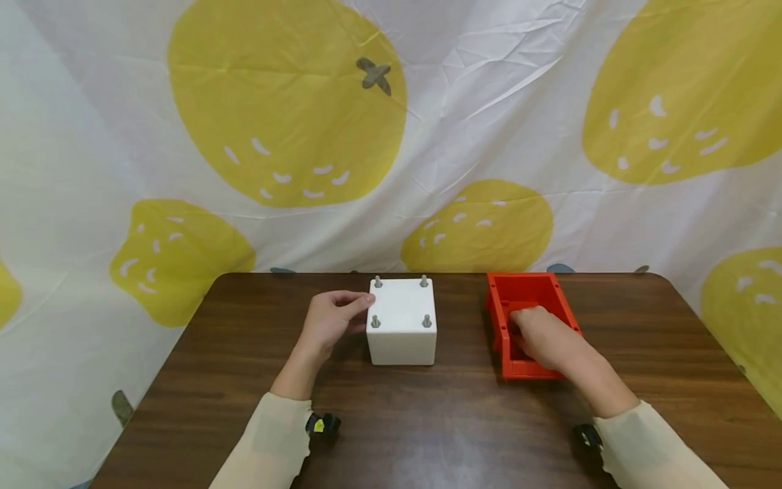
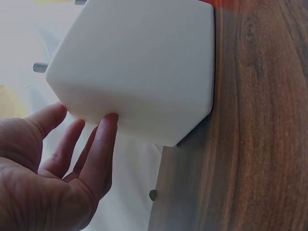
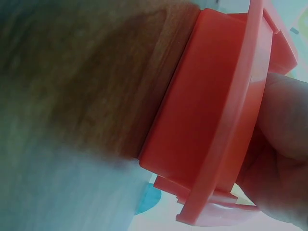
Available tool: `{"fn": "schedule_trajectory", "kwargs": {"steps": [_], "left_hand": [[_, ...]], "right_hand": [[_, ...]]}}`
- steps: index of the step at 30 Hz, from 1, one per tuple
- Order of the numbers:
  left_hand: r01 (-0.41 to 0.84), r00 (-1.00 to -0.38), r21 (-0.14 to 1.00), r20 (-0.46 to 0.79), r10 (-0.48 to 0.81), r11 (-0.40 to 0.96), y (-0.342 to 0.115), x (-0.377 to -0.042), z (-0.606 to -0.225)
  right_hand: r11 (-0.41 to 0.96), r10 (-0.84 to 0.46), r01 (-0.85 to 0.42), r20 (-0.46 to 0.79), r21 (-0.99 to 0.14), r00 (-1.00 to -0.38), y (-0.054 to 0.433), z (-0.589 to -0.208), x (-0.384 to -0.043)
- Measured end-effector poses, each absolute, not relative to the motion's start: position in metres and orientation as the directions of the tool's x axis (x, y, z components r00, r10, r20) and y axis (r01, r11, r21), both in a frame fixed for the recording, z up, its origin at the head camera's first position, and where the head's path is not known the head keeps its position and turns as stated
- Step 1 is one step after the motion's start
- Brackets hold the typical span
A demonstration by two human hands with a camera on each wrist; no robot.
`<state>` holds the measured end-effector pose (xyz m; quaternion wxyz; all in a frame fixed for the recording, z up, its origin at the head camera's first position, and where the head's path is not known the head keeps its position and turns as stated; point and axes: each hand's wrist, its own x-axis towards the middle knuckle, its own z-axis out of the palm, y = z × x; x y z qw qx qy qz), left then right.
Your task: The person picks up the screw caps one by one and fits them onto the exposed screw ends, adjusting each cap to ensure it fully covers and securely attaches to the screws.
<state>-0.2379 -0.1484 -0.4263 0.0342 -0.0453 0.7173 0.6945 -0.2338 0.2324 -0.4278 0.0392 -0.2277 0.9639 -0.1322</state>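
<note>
Right hand (image 1: 542,335) in red bin (image 1: 529,370), can't tell grip; left hand (image 1: 328,317) loosely touches block (image 1: 401,304)

white block (image 1: 400,305): plastic-looking, smooth, matt | studs (image 1: 426,321): grey metal, ridged with thread | red bin (image 1: 530,370): plastic, smooth, faint sheen | bench (image 1: 244,353): dark wood grain, smooth, softly glossy where light falls | backdrop (image 1: 489,136): cloth, creased, slight sheen along folds | sleeves (image 1: 263,438): soft-looking cloth, matt

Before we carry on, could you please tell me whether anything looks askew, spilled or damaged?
Nothing stands out: the white block sits flat on the table, its four threaded studs point up near the top corners, and the red bin stands upright. The right hand hides part of its inside.
</note>
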Motion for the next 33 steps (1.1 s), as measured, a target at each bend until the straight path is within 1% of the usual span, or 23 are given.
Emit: {"fn": "schedule_trajectory", "kwargs": {"steps": [5, 16, 19, 26, 33], "left_hand": [[-0.125, -0.992, 0.992, -0.125, -0.019, 0.016, -0.148, -0.237, -0.426], [-0.129, -0.991, 0.992, -0.128, -0.024, 0.017, -0.148, -0.236, -0.424], [-0.130, -0.991, 0.991, -0.130, -0.023, 0.019, -0.148, -0.236, -0.424], [-0.135, -0.991, 0.991, -0.135, -0.026, 0.022, -0.148, -0.237, -0.425], [-0.141, -0.990, 0.990, -0.140, -0.032, 0.033, -0.148, -0.238, -0.425]], "right_hand": [[0.850, -0.451, -0.436, 0.018, -0.295, -0.892, 0.235, -0.426, -0.232], [0.793, -0.450, -0.496, 0.207, -0.355, -0.868, 0.244, -0.417, -0.230], [0.776, -0.432, -0.494, 0.240, -0.391, -0.869, 0.244, -0.414, -0.229], [0.771, -0.347, -0.438, 0.271, -0.462, -0.898, 0.243, -0.407, -0.225], [0.755, -0.307, -0.410, 0.276, -0.512, -0.911, 0.241, -0.401, -0.220]]}}
